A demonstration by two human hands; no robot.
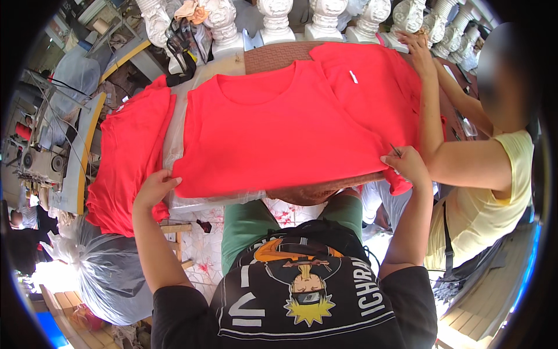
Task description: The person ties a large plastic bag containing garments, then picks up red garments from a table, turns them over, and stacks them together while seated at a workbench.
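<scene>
A red sleeveless top (273, 136) lies spread out flat in front of me, its round neckline at the far side. My left hand (156, 189) pinches its near left corner between thumb and fingers. At the near right corner, my right hand (408, 166) is closed on the hem. A thin dark pointed tool (396, 152) sticks out of that hand; its kind I cannot make out. To the right, partly under the top, lies more red clothing (363, 78) with a small white label. Another heap of red garments (131, 157) hangs over the table's left end.
A person in a yellow top (482, 198) sits at the right, arms over the table (273, 58). White balusters (276, 20) line the far edge. Sewing machines (43, 166) stand left, above a stuffed plastic bag (110, 273). A black bag (183, 58) sits at the far left corner.
</scene>
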